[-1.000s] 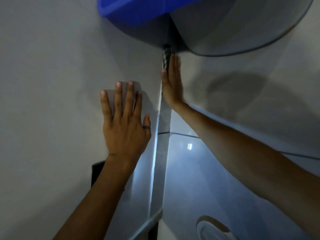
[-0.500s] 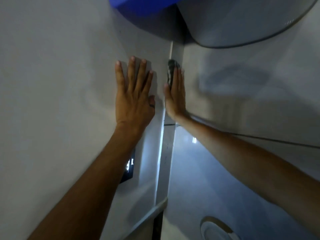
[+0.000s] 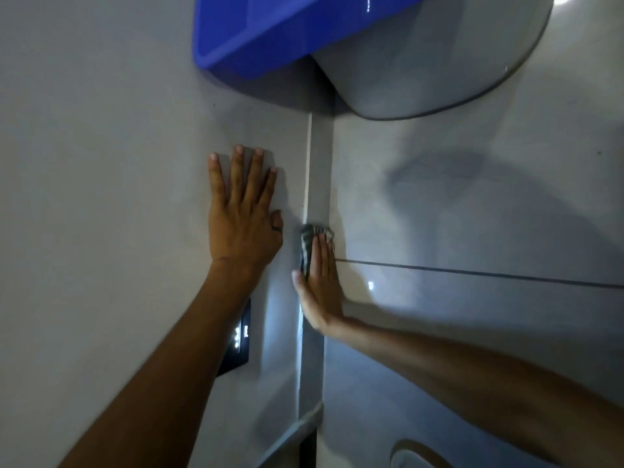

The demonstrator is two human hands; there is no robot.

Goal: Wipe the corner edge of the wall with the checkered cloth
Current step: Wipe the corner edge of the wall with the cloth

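The wall's corner edge runs as a pale vertical strip down the middle of the view. My right hand lies flat against this strip and presses the checkered cloth onto it; the cloth shows above and left of my fingers, bunched, mostly hidden under the palm. My left hand rests flat on the grey wall left of the corner, fingers spread and pointing up, holding nothing. A ring sits on its thumb.
A blue-and-grey fixture hangs over the top of the corner. A dark switch panel with small lights sits on the left wall below my left wrist. A grout line crosses the right tiled wall. A round pale object shows at the bottom.
My right hand with the cloth has slid down the corner strip, away from the fixture. My left hand has stayed flat on the left wall.
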